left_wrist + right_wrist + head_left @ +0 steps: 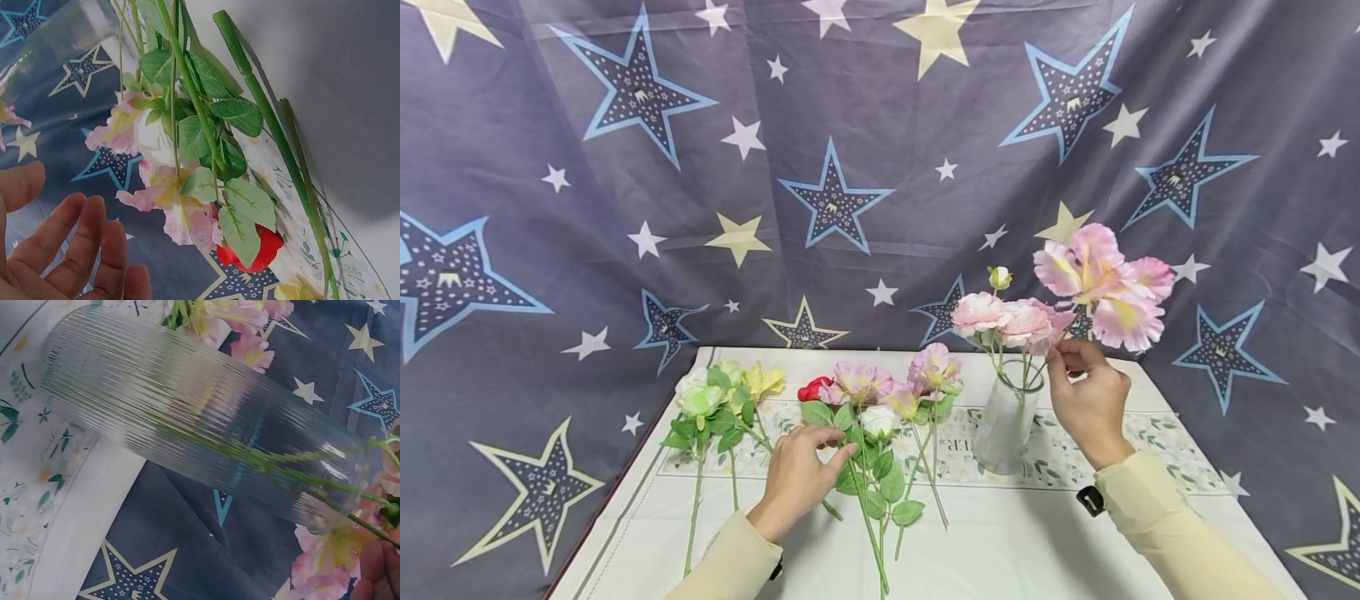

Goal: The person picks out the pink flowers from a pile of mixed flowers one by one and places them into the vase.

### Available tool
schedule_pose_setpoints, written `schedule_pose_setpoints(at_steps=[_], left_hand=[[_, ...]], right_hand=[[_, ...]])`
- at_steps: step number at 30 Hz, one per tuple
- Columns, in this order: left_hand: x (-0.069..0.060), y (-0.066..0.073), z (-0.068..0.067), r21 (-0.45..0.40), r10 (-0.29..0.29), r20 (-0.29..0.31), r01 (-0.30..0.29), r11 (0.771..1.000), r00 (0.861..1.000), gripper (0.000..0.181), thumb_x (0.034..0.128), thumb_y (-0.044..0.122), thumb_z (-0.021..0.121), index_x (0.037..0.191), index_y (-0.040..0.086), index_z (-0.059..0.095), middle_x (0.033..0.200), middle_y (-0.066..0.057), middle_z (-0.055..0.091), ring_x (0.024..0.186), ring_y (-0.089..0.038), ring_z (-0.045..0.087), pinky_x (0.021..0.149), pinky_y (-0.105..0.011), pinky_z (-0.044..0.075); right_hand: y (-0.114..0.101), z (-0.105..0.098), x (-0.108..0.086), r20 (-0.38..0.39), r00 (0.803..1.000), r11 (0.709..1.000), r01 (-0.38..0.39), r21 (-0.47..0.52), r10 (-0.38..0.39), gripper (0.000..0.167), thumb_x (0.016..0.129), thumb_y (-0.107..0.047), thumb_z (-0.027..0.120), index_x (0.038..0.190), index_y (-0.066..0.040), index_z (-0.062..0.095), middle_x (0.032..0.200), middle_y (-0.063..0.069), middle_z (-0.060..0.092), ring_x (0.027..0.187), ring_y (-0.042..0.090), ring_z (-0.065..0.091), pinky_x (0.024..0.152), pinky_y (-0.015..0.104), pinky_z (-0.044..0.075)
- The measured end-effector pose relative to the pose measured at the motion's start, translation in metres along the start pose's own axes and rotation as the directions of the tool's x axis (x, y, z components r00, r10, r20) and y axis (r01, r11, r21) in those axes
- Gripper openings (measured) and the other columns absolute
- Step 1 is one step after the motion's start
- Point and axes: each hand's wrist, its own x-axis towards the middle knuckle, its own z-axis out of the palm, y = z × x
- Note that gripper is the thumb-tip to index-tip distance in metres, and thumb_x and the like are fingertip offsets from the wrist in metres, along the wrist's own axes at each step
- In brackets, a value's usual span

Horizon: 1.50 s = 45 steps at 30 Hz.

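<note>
Fingertips of my right hand (1090, 404) pinch the stem of a large pink-and-yellow flower (1101, 287) beside the mouth of a ribbed glass vase (1003, 425). In the right wrist view this thin stem (375, 532) runs into the vase, next to other green stems. Pale pink blooms (1026, 323) and a small white bud (999, 277) stand in the vase. My left hand (801, 471) hovers, fingers loosely bent and holding nothing, by the flowers on the table. Nearest to it lie a white rose (880, 422), pink flowers (859, 383) and a red flower (265, 250).
On the left of the white-covered table (985, 550) lie pale green-white roses (700, 397) and a yellow flower (765, 381). A leaf-printed runner (1075, 450) crosses beneath the vase. Behind hangs a dark curtain (865, 108) with stars.
</note>
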Motion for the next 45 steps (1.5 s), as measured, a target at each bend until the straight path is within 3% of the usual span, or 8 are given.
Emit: schedule_pose_setpoints(at_steps=[5,14,22,29,37,45], left_hand=[[0.000,0.000,0.000,0.001,0.010,0.000,-0.010,1.000,1.000,0.022,0.0858,0.036,0.084,0.102,0.021,0.081,0.102,0.002,0.076,0.097,-0.024,0.070,0.088,-0.050,0.049],[0.000,0.001,-0.001,-0.002,0.031,-0.016,-0.031,1.000,0.999,0.021,0.0845,0.034,0.086,0.099,0.020,0.081,0.098,0.003,0.076,0.092,-0.023,0.070,0.088,-0.051,0.049],[0.000,0.003,-0.001,-0.008,0.023,-0.011,-0.023,1.000,1.000,0.022,0.0843,0.034,0.086,0.100,0.019,0.081,0.099,0.001,0.076,0.095,-0.025,0.070,0.091,-0.053,0.049],[0.002,0.003,-0.001,-0.005,0.019,0.003,-0.019,1.000,1.000,0.022,0.0850,0.034,0.085,0.100,0.019,0.081,0.100,0.002,0.076,0.098,-0.025,0.070,0.092,-0.053,0.048],[0.002,0.004,-0.001,0.003,0.022,0.002,-0.022,1.000,1.000,0.021,0.0850,0.034,0.085,0.100,0.020,0.081,0.101,0.001,0.077,0.099,-0.026,0.070,0.093,-0.053,0.048],[0.003,0.005,-0.001,0.001,0.032,0.001,-0.032,0.999,0.999,0.021,0.0851,0.033,0.085,0.100,0.018,0.081,0.101,0.000,0.076,0.099,-0.027,0.070,0.098,-0.055,0.046]], right_hand=[[0.004,0.002,-0.006,0.021,0.999,0.999,0.050,-0.001,-0.050,0.007,0.086,0.003,0.071,0.087,-0.003,0.074,0.071,0.005,0.074,0.059,0.014,0.063,0.060,0.014,0.047],[0.013,0.004,-0.015,0.100,0.994,0.997,0.052,-0.052,-0.047,0.006,0.085,0.003,0.072,0.085,-0.003,0.075,0.072,0.007,0.073,0.060,0.023,0.066,0.058,0.013,0.040],[0.013,0.008,-0.014,0.109,0.993,0.996,0.053,-0.074,-0.044,0.008,0.082,0.003,0.071,0.080,-0.002,0.076,0.067,0.007,0.067,0.058,0.020,0.060,0.059,0.024,0.042],[0.015,0.009,-0.017,0.147,0.989,0.994,0.016,-0.104,-0.001,0.005,0.081,-0.001,0.072,0.078,-0.002,0.076,0.067,0.008,0.066,0.057,0.020,0.058,0.058,0.024,0.040],[0.016,0.010,-0.020,0.185,0.983,0.992,0.018,-0.123,0.005,0.009,0.082,-0.004,0.070,0.075,-0.002,0.074,0.065,0.008,0.057,0.057,0.020,0.051,0.056,0.037,0.040],[0.016,0.009,-0.021,0.228,0.973,0.992,0.039,-0.123,-0.010,0.011,0.083,-0.006,0.068,0.073,-0.006,0.073,0.063,0.005,0.053,0.057,0.017,0.047,0.055,0.038,0.039]])
